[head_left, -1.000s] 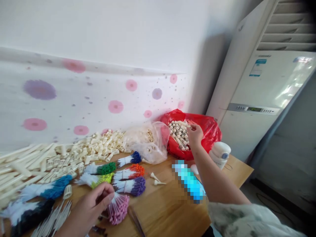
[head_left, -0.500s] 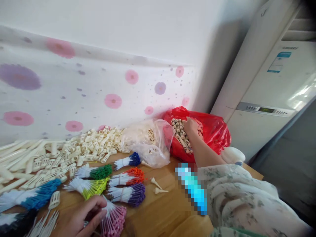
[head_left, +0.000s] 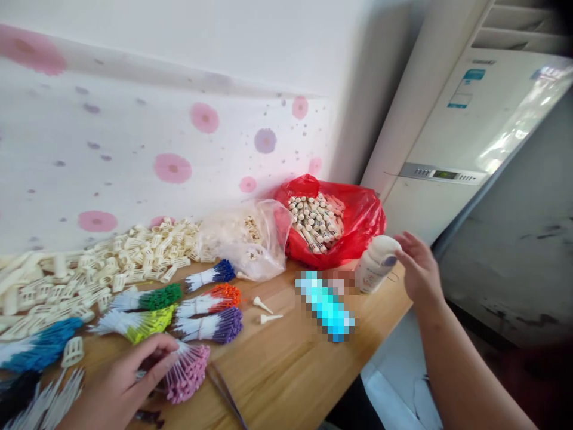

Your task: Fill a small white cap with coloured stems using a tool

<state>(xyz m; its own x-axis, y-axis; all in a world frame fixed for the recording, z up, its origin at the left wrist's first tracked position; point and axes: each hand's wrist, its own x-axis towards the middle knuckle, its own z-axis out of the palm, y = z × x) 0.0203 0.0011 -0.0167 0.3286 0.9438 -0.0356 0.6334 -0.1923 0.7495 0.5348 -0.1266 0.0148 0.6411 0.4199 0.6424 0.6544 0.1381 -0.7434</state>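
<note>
My left hand (head_left: 128,373) is at the lower left, thumb and fingers closed around the white stems of a bundle of pink-tipped stamen-like sticks (head_left: 190,370). The pink tips fan out to the right on the table. At the table's right edge, my right hand (head_left: 423,269) is raised just beside a white bottle (head_left: 376,263), fingers apart and nothing visible in them. Whether its thumb touches the cap I cannot tell. Left of the bottle, a red plastic bag (head_left: 358,221) stands open, filled with cream slotted plastic pieces (head_left: 313,218).
Bundles with purple (head_left: 230,325), orange, yellow, green and blue tips lie on the wooden table (head_left: 286,358). Behind them are a clear bag (head_left: 268,251) and a heap of cream slotted pieces (head_left: 147,245). Tweezers (head_left: 224,385) and a pixelated blue object (head_left: 326,307) lie nearer.
My right hand has left the red bag and moved right and nearer, to beside the white bottle. The view has shifted right. My left hand stays at the pink bundle.
</note>
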